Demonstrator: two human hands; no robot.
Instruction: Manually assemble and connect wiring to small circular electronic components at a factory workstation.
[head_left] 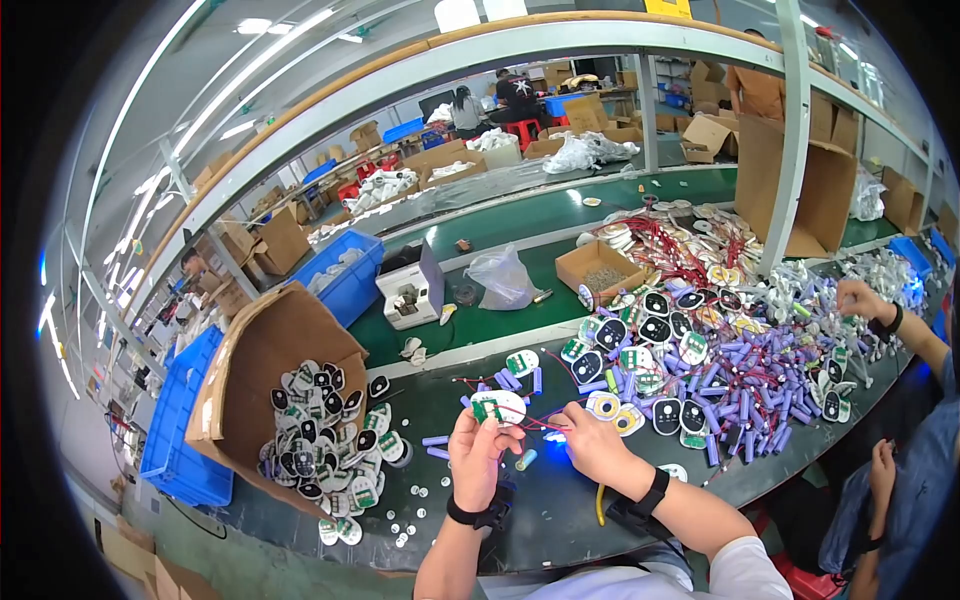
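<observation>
In my left hand (475, 460) is a white oval casing with a green circuit board (488, 410), held up between thumb and fingers. Thin red wires (535, 424) run from the board to my right hand (605, 450), whose thumb and fingers are pinched on them. A bright blue light (556, 437) glows just under the right fingertips; what gives it off is hidden. Between my hands, on the dark table, lies a short light-blue cylindrical cell (526, 459). Several purple cylindrical battery cells (437, 441) lie beyond and to the left of my left hand.
On the left, a tipped cardboard box (232, 385) spills circuit-board casings (310, 440). Purple cells (745, 390) and black-faced casings (655, 330) heap up on the right. Small white discs (402, 530) dot the near table. A co-worker's hand (865, 300) reaches in at far right.
</observation>
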